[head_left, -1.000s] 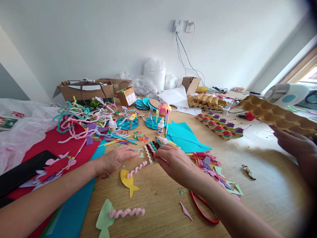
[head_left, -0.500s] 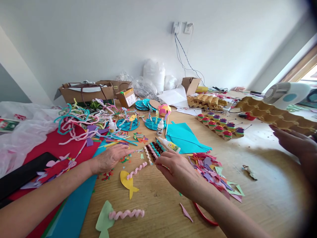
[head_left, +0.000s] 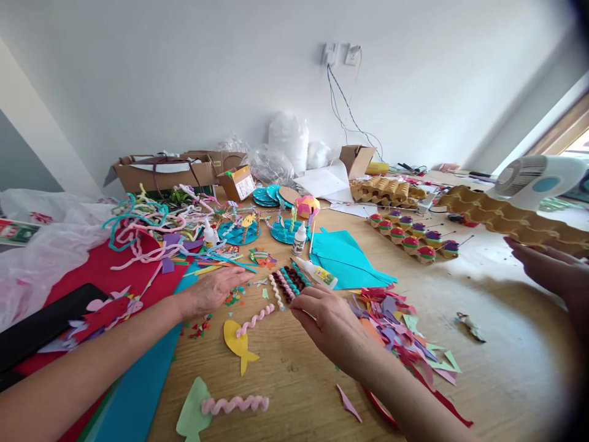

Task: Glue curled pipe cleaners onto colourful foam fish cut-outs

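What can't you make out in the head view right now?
- Right hand: its own back hides the fingertips, so any grip on the twisted strips is unclear.
- Red loop: partly hidden by the right forearm.
- Green paper fish: tail cut off by the bottom edge.
- Black object: cut off by the left edge.
- Glue bottle: label print too small to read.

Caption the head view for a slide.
Right hand at row of coiled pipe cleaners; left hand near paper bits.
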Demonstrator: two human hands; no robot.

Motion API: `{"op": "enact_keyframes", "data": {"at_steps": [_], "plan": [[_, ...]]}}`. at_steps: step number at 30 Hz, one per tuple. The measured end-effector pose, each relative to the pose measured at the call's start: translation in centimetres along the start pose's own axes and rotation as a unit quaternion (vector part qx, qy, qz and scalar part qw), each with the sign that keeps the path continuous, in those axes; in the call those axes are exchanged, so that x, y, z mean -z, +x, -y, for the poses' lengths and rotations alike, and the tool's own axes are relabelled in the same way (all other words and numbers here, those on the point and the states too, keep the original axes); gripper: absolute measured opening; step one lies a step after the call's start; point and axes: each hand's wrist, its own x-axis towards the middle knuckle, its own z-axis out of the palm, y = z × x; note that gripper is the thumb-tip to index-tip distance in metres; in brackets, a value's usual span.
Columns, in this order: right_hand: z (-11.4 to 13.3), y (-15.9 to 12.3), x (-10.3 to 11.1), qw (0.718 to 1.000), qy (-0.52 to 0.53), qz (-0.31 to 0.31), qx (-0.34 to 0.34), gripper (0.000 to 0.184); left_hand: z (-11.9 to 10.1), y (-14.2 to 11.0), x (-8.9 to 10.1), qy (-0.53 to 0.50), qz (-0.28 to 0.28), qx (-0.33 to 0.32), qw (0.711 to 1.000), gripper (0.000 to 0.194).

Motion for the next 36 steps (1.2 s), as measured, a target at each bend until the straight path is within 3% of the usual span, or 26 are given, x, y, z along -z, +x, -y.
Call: {"op": "enact_keyframes", "data": {"at_steps": [5,12,18,23,27,33,36], "plan": [[-0.1,-0.1,-0.3,1.0,0.002,0.013,-0.006,0.018,-0.4,-0.1,-0.3,-0.006,0.02,-0.011,1.0,0.05],[-0.5,-0.3,-0.7,1.0,0.004,0.01,0.006,0.019,0.2,-1.9,1.6,-0.02,0.008,-0.004,1.0,0.049],[-0.7,-0.4,-0.8,1.0,0.002,0.006,0.012,0.02,-0.5,-1.5,2.3,-0.057,0.004,0.027,0.998,0.045],[-1.1,-0.5,-1.0,1.0,0.008,-0.01,0.017,0.019,-1.2,-2.0,2.5,-0.075,0.042,0.001,0.996,0.049],[-1.1,-0.4,-1.0,1.0,0.005,0.012,0.008,0.02,-2.6,-2.6,2.5,-0.123,0.061,-0.008,0.99,0.052],[-0.8,-0.3,-0.9,0.999,0.005,0.047,-0.006,0.02,-2.0,-2.6,1.1,-0.048,0.052,-0.038,0.997,0.045],[-1.0,-0.4,-0.9,0.999,0.008,0.042,-0.005,0.021,-1.2,-2.8,1.5,-0.026,0.035,-0.031,0.999,0.046]]}}
